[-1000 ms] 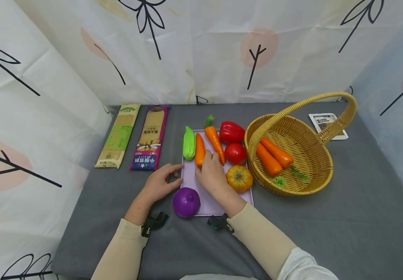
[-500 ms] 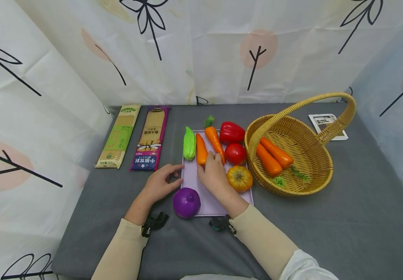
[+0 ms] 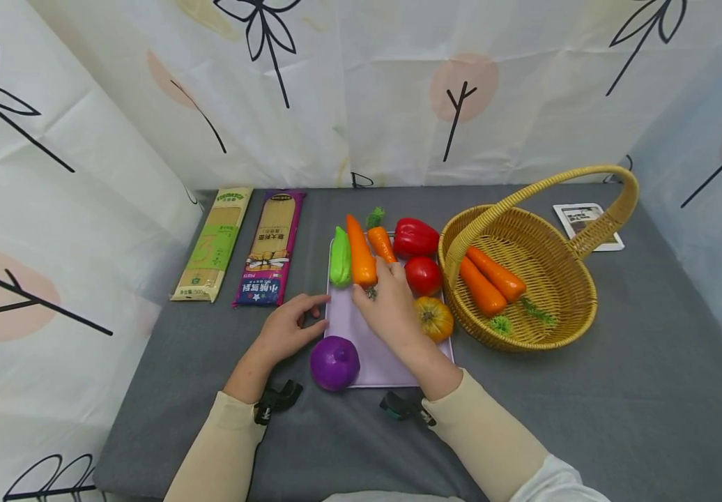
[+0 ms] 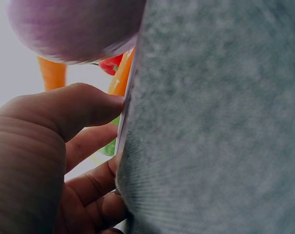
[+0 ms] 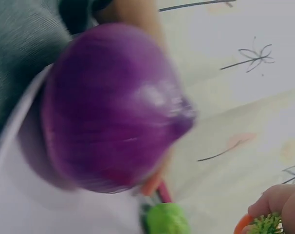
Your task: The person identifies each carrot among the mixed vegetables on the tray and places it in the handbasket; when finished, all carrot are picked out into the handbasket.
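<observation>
My right hand (image 3: 394,314) pinches an orange carrot (image 3: 362,254) near its leafy end, above the upper part of the lilac tray (image 3: 382,366). In the right wrist view, the carrot's green tuft (image 5: 267,224) shows beside the fingertips. My left hand (image 3: 288,324) stays at the tray's left rim, thumb and fingers extended with fingertips right at the edge. A purple onion (image 3: 334,363) sits at the tray's lower left corner, close to that hand. Next to the held carrot lie a bumpy green vegetable (image 3: 339,259) and another carrot (image 3: 380,242), partly hidden by the right hand.
Along the tray's right side are a red bell pepper (image 3: 415,237), a tomato (image 3: 423,276) and a small pumpkin (image 3: 434,319). A wicker basket (image 3: 555,328) with a tall handle holds two carrots. Two noodle packs (image 3: 213,244) lie left; a white-framed card (image 3: 608,240) lies behind the basket.
My right hand has taken up the carrot beside the green vegetable; it now reaches farther back and looks larger. The hand has shifted slightly right. The left hand has not moved.
</observation>
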### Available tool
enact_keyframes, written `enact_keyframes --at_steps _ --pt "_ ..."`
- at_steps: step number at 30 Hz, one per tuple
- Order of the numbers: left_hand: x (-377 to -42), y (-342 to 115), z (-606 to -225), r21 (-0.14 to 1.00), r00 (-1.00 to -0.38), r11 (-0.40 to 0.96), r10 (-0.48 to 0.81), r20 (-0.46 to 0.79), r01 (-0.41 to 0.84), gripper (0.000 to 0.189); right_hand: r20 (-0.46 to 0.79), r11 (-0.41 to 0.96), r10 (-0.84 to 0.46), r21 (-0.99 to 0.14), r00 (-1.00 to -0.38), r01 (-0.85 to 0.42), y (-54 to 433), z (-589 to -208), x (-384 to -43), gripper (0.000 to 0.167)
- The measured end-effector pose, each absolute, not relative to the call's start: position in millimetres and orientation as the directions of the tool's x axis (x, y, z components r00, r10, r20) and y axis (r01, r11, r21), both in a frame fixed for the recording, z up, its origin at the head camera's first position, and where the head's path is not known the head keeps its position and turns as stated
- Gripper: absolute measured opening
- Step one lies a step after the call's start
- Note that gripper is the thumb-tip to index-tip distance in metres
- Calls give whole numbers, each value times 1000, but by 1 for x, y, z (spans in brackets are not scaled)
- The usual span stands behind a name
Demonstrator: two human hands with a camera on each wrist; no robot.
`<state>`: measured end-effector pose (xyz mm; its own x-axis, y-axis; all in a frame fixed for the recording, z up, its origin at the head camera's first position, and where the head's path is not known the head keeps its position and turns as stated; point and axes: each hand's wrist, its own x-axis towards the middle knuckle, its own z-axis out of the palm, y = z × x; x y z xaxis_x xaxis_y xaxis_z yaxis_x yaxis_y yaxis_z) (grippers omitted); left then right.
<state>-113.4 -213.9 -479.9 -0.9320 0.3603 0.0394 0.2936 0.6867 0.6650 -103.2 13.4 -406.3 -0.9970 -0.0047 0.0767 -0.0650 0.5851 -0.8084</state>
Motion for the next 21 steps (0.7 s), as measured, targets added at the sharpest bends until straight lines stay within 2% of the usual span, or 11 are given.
enact_keyframes --at_steps 9,13,21 --pt "-113 -213 -478 672 -935 685 353 32 281 46 181 513 39 -848 -983 -135 30 -368 -89 65" --pt "-113 -213 -478 675 -935 683 354 28 279 46 250 486 64 -854 -966 -188 39 -351 -80 60" --pt "-112 -214 -478 676 -933 680 359 30 284 46 299 381 46 -887 -953 -260 61 -325 -58 55"
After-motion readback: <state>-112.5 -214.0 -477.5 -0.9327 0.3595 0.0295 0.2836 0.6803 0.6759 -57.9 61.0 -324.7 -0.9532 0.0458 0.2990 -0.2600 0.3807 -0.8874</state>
